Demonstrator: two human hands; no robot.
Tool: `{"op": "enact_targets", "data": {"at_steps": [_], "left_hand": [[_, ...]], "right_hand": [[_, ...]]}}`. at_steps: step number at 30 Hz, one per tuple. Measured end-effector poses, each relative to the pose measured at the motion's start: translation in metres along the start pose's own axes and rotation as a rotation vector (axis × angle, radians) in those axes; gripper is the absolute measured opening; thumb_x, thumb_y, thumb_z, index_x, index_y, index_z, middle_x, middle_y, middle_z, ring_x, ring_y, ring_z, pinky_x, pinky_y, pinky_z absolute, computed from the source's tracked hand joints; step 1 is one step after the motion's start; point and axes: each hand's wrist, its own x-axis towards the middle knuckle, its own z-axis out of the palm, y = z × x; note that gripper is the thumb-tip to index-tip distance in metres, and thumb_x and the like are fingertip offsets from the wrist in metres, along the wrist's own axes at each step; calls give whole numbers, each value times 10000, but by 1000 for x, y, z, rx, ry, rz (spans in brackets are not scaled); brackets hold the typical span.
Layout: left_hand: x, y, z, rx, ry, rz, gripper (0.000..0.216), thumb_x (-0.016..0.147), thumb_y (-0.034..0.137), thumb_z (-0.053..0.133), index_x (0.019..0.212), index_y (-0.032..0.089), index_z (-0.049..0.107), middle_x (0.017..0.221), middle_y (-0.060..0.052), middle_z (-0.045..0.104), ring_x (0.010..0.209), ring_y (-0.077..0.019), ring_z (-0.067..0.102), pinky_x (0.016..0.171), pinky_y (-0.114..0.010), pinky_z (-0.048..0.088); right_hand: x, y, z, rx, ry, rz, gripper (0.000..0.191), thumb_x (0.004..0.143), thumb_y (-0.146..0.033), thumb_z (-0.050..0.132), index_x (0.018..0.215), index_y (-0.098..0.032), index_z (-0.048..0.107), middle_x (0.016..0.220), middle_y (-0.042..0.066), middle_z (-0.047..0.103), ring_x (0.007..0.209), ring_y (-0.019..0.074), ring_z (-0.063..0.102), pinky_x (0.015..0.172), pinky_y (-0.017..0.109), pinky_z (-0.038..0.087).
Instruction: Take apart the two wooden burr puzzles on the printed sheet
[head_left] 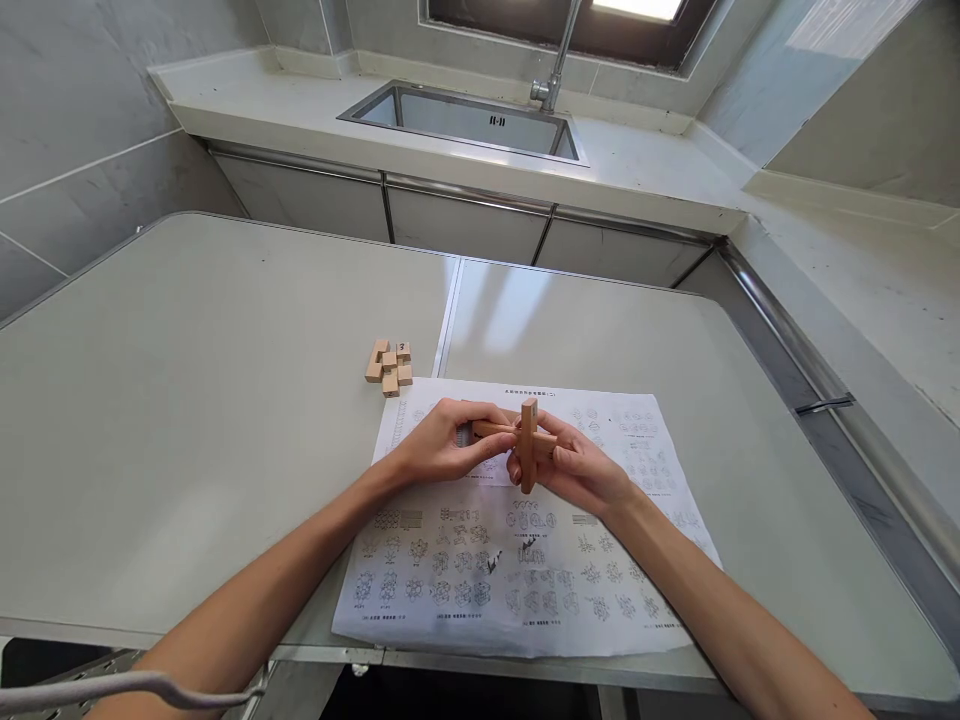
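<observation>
Over a large printed sheet (pixel 562 600), both hands grip wooden puzzle pieces that cross one another. My left hand (pixel 450 440) pinches a long wooden piece (pixel 489 428) between thumb and fingers, from the left side. My right hand (pixel 581 465) is closed around the right part of the crossed pieces, where an upright wooden bar (pixel 529 445) stands across the others. Fingers hide part of how the pieces meet. Line drawings and small text cover the sheet.
A small cluster of notched wooden pieces (pixel 390 368) lies at the sheet's upper left corner. The folding table (pixel 225 400) has a seam down its middle. Beyond it are a counter (pixel 637 170), a steel sink (pixel 465 120) and a faucet (pixel 551 85).
</observation>
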Motion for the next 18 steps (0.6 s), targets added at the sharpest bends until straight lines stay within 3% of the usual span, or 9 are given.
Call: {"op": "enact_targets", "data": {"at_steps": [5, 10, 18], "left_hand": [[-1, 1, -2, -37, -11, -37, 273, 974, 429, 670, 1045, 194, 789, 1009, -86, 817, 958, -233, 746, 891, -370, 571], [-1, -5, -2, 0, 25, -67, 296, 972, 440, 666, 1034, 176, 785, 995, -91, 815, 872, -212, 722, 782, -330, 554], [1, -5, -1, -6, 35, -61, 287, 978, 440, 659, 981, 180, 779, 980, -78, 811, 884, -209, 724, 803, -322, 548]], "right_hand": [[-1, 5, -5, -3, -6, 8, 647, 764, -462, 932, 1309, -243, 661, 1026, 85, 761, 900, 235, 739, 850, 412, 592], [-1, 7, -3, 23, 83, -39, 462, 777, -426, 926, 1148, -259, 707, 1065, 57, 745, 798, 184, 724, 812, 392, 629], [1, 7, 0, 25, 117, -83, 387, 776, -392, 929, 1078, -242, 740, 1093, 45, 731, 702, 141, 719, 707, 326, 657]]}}
